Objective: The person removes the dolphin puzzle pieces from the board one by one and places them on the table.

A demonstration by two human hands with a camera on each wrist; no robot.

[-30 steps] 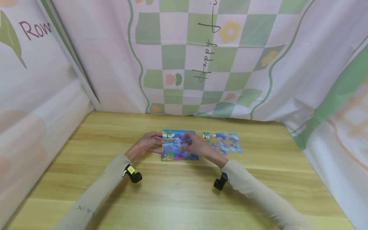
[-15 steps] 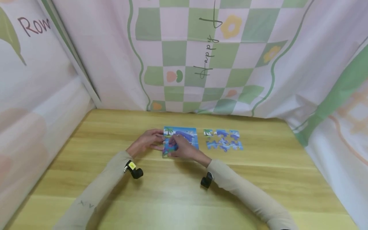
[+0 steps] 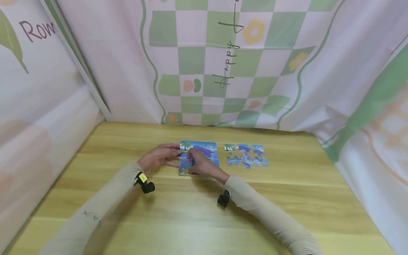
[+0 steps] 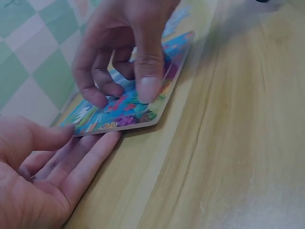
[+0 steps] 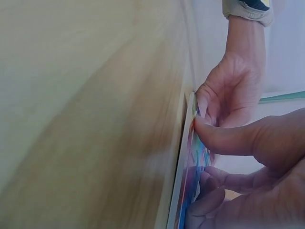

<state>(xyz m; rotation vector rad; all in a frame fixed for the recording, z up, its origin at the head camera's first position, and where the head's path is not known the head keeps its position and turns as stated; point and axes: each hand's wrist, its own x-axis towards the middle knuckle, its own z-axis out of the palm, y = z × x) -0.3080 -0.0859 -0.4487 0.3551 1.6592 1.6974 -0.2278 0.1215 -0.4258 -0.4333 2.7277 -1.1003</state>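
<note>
A jigsaw puzzle board with a blue sea picture lies mid-table. My left hand grips its left edge, thumb on top and fingers beneath in the left wrist view. Over the board's lower left part is my right hand, with bent fingers. Its thumb and fingertips close on a puzzle piece with coral colours, which sits level with the picture; the hand hides part of it. Several loose puzzle pieces lie in two rows right of the board, showing a palm tree and purple shapes.
The wooden table reaches out around the board on every side. A checkered curtain hangs behind it, and a white cloth wall stands at the left. Each wrist carries a small black camera.
My right hand has moved left and down from the board's right part to its lower left and settled there. My left hand keeps its grip on the edge. The loose pieces lie as before.
</note>
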